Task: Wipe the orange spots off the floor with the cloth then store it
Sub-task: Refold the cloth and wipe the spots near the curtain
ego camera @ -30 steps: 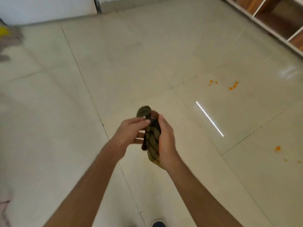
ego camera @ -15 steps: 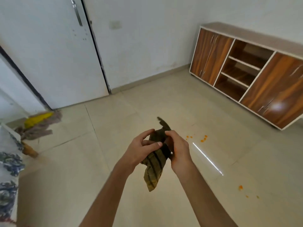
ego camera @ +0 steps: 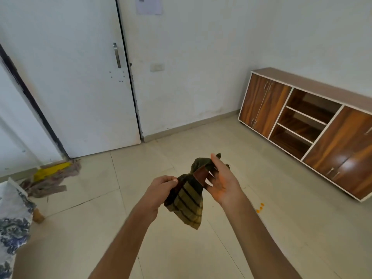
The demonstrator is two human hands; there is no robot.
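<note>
An olive cloth (ego camera: 188, 204) with dark stripes hangs in front of me, bunched at the top and loose below. My left hand (ego camera: 161, 190) pinches its left edge. My right hand (ego camera: 222, 182) holds the bunched top, palm up and fingers partly spread under the fabric. A few small orange spots (ego camera: 260, 207) show on the tiled floor just right of my right forearm; other spots are hidden or out of view.
A wooden cabinet (ego camera: 314, 125) with open shelves stands along the right wall. A white door (ego camera: 80, 87) is closed ahead. A mop with a yellow head (ego camera: 50, 176) lies on the floor at left. A patterned cloth edge (ego camera: 12, 228) is at far left.
The view has tilted up from the floor to the room. My hands have spread the cloth apart; the right palm has turned up and most orange spots have dropped out of view.
</note>
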